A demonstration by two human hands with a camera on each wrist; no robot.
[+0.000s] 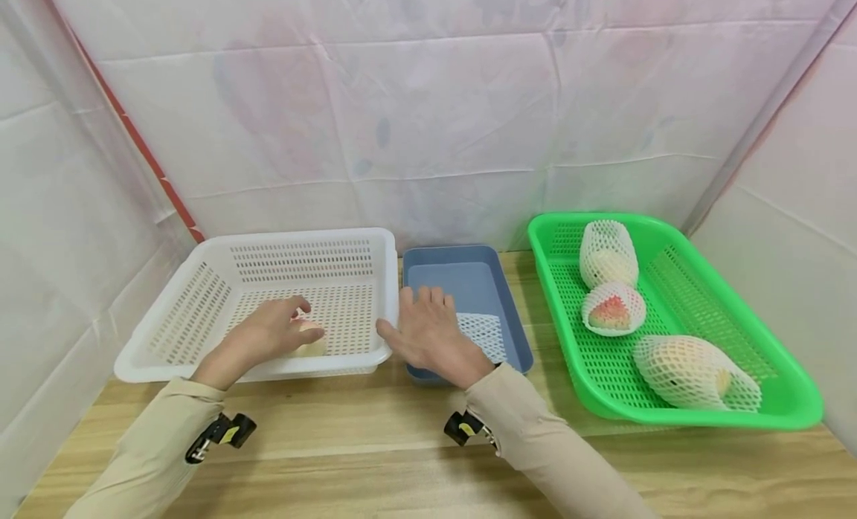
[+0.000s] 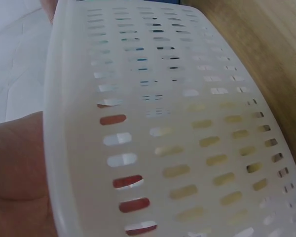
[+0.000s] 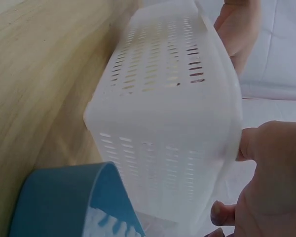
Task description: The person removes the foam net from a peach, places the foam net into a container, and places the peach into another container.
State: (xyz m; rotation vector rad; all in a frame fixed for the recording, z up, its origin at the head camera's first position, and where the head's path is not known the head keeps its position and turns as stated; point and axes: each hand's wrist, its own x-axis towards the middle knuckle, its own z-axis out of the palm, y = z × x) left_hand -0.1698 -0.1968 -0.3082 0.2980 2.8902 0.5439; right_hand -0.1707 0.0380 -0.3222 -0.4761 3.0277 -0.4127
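Note:
My left hand (image 1: pixel 271 329) reaches over the front rim of the white basket (image 1: pixel 390 281), thumb and forefinger apart above a pale yellow fruit (image 1: pixel 313 348). Much of that fruit is hidden by the hand and the rim; its yellow shows through the slots in the left wrist view. My right hand (image 1: pixel 431 337) hovers over the blue-grey tray (image 1: pixel 448 273), fingers extended and its thumb near the basket's right rim. A white foam fruit net (image 1: pixel 483 334) lies in the tray, partly behind this hand.
At the right stands a green basket (image 1: pixel 730 300) holding several fruits in foam nets: a pale one (image 1: pixel 609 265), a red-patched one (image 1: pixel 612 312) and a large yellowish one (image 1: pixel 683 366). The wooden table (image 1: pixel 348 437) is bounded by white cloth walls (image 1: pixel 435 117).

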